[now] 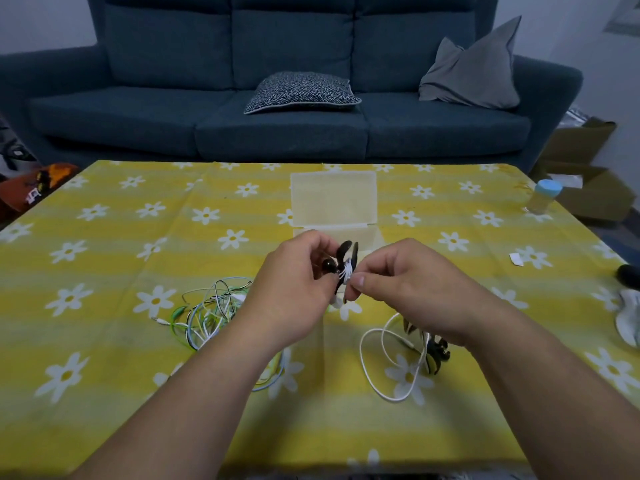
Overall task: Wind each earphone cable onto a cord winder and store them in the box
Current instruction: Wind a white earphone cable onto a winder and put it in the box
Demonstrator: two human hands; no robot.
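Above the cloth [138, 254], before the box [334, 199]: gripping the winder [346, 251] in the left hand [294, 289], pinching the cable [348, 271] in the right hand [408, 278]; probably handling light, limp, springy, needing a taut pinch close by.

Nothing legible shows anywhere. The orange item [38, 183] on the floor left of the worktop bears white marks, too blurred to read. Any label on the bottle [542, 197] at the worktop's right edge is unreadable.
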